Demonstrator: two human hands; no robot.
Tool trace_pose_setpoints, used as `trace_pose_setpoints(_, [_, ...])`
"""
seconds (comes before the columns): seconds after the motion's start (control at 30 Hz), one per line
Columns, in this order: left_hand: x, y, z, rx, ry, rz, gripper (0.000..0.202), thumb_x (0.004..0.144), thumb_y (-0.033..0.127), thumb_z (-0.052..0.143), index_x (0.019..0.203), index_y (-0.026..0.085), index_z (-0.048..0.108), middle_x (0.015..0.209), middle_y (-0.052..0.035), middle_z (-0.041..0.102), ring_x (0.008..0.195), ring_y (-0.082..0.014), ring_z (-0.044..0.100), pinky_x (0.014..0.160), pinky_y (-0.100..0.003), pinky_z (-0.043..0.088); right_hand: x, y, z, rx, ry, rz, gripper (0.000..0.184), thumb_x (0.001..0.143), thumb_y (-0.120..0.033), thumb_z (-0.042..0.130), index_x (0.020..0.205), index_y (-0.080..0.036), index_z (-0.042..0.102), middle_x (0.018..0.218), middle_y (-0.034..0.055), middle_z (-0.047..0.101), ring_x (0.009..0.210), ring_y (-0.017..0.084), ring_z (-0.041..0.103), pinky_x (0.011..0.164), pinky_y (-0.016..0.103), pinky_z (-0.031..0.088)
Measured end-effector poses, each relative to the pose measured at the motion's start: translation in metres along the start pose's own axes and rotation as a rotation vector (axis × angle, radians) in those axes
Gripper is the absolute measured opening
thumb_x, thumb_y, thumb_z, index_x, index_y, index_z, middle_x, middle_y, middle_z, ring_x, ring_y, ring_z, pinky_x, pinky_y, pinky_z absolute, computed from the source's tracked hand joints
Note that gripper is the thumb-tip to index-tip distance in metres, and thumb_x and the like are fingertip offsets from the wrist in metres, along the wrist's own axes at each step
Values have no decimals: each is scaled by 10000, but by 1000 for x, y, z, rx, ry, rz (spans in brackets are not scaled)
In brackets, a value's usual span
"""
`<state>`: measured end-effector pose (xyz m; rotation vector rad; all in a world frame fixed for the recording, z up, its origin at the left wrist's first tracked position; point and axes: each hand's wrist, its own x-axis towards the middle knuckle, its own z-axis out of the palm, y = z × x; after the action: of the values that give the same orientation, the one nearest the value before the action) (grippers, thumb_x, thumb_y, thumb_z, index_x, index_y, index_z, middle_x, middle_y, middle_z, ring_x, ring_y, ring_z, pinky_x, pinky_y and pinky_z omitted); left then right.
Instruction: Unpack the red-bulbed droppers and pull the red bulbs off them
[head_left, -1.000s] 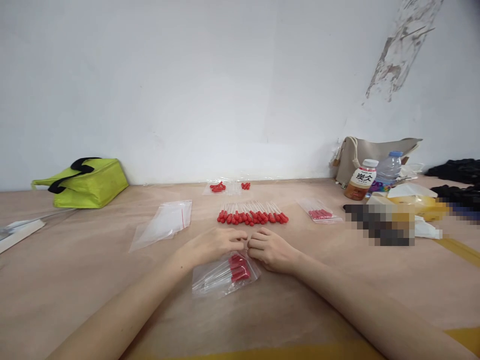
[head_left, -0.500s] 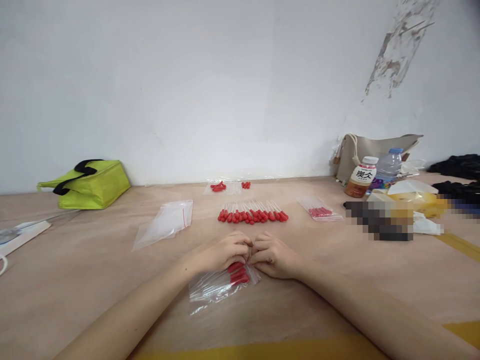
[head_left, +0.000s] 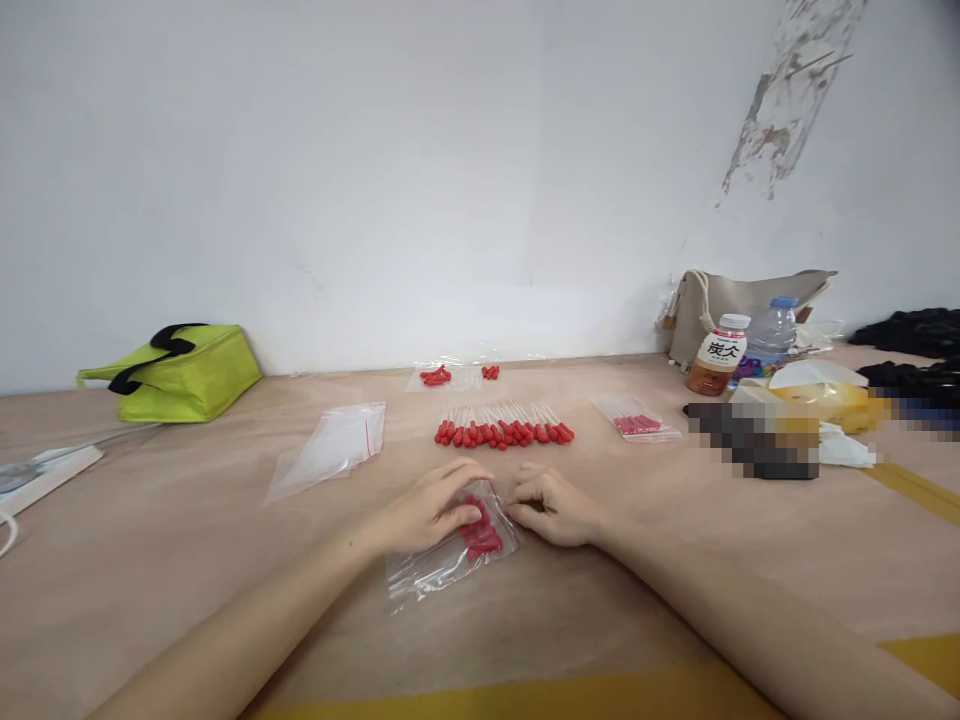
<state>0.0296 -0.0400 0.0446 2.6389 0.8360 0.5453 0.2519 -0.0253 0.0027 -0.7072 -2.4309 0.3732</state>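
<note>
A clear zip bag [head_left: 442, 560] with several red-bulbed droppers inside lies on the table in front of me. My left hand [head_left: 427, 510] rests on the bag's upper part, fingers curled and pressing on the red bulbs. My right hand [head_left: 547, 505] pinches the bag's right top corner with closed fingers. Just beyond my hands a row of loose red-bulbed droppers [head_left: 504, 430] lies side by side.
A stack of clear zip bags [head_left: 330, 450] lies to the left, a filled bag [head_left: 636, 422] to the right, more red parts [head_left: 450, 376] by the wall. A lime-green bag [head_left: 176, 372] sits far left. Bottles [head_left: 720, 355], a beige bag [head_left: 742, 300] and clutter stand at right.
My left hand has slid onto the bag over the red bulbs, and my hands have parted slightly. The bag's mouth end now lies between them.
</note>
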Motion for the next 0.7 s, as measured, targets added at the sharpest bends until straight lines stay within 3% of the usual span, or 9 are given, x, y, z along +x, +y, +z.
trace_pose_setpoints(0.1, [-27,5,15,-20,35,-117,468,842,313,471,1282,235,331,1274,-76,429,1143,-214,420,960,-374,358,4,-2,5,153,-4,151,187,780,-185,482,772,-178,669,679,4,620,615,100,513,623,223,380])
trace_pose_setpoints(0.23, [-52,6,20,-16,11,-193,563,846,353,461,1345,286,211,1359,-42,353,1207,-218,366,1003,-381,314,9,-2,9,312,-39,331,229,757,-250,524,922,-165,656,606,-19,567,523,78,456,502,191,339])
trace_pose_setpoints(0.33, [-49,0,19,-14,-18,-194,563,853,357,448,1352,298,194,1359,-30,364,1198,-213,382,992,-378,326,11,-2,9,422,-54,389,290,728,-287,564,974,-147,631,564,-43,483,502,65,401,485,185,324])
trace_pose_setpoints(0.43, [-37,-8,17,-20,-36,-168,562,844,359,466,1346,299,222,1340,-28,394,1179,-213,404,976,-374,341,11,0,7,527,-110,390,228,707,-261,579,903,-157,628,564,-55,453,490,52,375,456,172,300])
trace_pose_setpoints(0.57, [-28,-15,17,-54,-24,-154,552,836,368,479,1334,282,258,1333,-43,402,1182,-217,401,976,-371,339,10,1,7,543,-110,430,186,650,-232,628,821,-160,607,562,-65,449,474,44,378,422,161,277])
trace_pose_setpoints(0.7, [-31,-17,19,-83,8,-174,546,817,384,507,1308,262,302,1311,-59,422,1162,-222,421,964,-367,355,12,-2,5,523,-63,470,266,597,-209,673,848,-159,597,588,-62,476,494,45,401,430,155,301])
